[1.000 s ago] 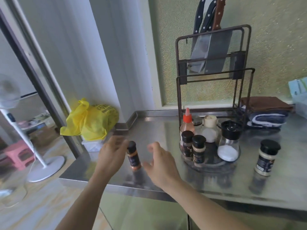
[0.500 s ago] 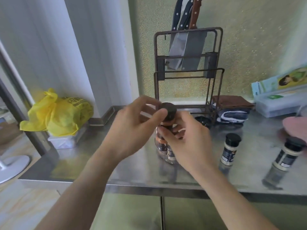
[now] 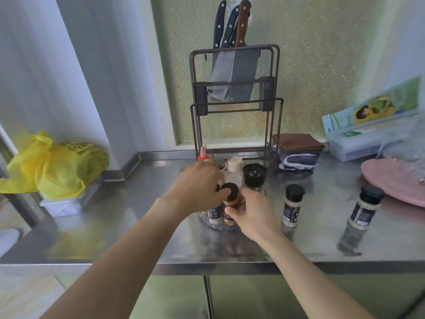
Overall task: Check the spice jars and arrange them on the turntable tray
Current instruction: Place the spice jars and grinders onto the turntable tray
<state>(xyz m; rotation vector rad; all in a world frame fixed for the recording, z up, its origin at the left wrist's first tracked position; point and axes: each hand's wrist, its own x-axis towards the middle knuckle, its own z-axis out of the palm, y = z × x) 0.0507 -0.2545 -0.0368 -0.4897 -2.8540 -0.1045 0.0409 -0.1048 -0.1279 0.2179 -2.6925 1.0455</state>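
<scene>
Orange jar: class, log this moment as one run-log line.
orange jar: over tray, held | left hand: on cap | right hand: on body | two white jars: on counter, right of tray

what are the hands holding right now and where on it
Both hold the orange spice jar over the turntable tray: the left hand pinches its black cap, the right hand wraps the body near the base.

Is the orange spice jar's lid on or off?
On. The orange spice jar has its black lid on top, with the left hand at the lid and the right hand around the body.
</scene>
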